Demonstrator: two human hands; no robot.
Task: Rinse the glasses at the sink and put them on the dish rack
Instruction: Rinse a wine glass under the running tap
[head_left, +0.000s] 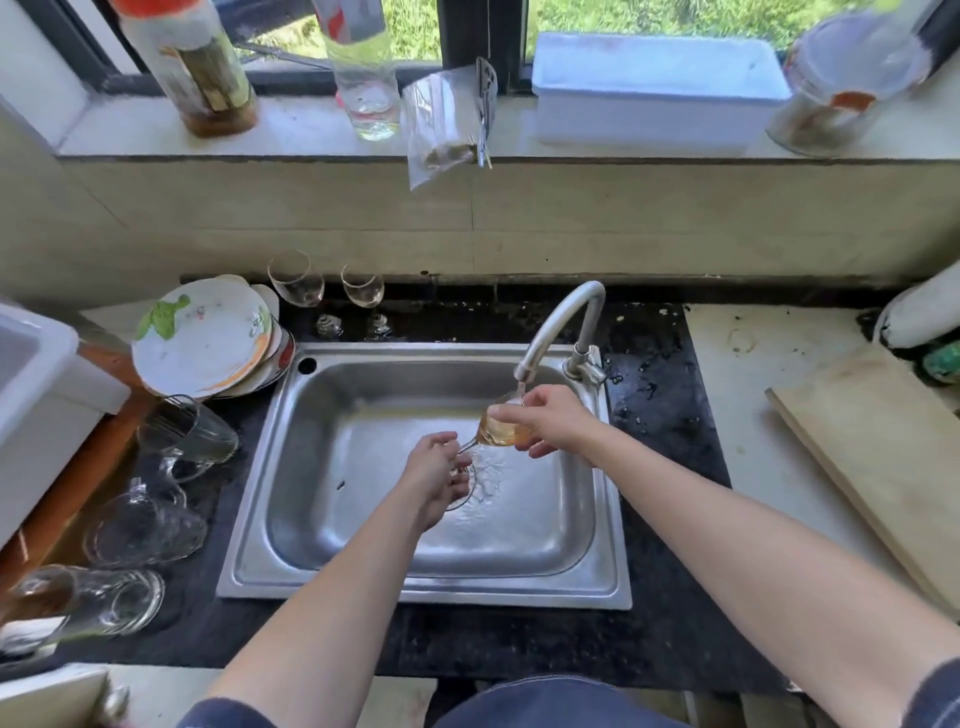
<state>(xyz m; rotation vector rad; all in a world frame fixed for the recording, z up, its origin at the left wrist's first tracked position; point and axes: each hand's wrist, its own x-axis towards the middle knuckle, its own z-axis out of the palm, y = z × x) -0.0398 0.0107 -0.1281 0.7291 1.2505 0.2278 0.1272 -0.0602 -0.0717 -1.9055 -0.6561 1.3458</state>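
The right hand's (556, 421) fingers (511, 413) curl round the bowl of the wine glass (501, 430) and the left hand (439, 475) pinches its stem. The glass lies tilted under the faucet (558, 325), near the sink's (415, 590) back right corner. Turning the bowl slowly would likely rinse it evenly, and a firm grip suits wet glass.

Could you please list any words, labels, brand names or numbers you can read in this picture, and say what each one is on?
No text can be read anywhere in this view.
Clear bottle on the windowsill: red and white label, too blurred to read.
Jar at the sill's right end: orange marks, blurred, illegible.
Top plate: painted pattern only, no words.
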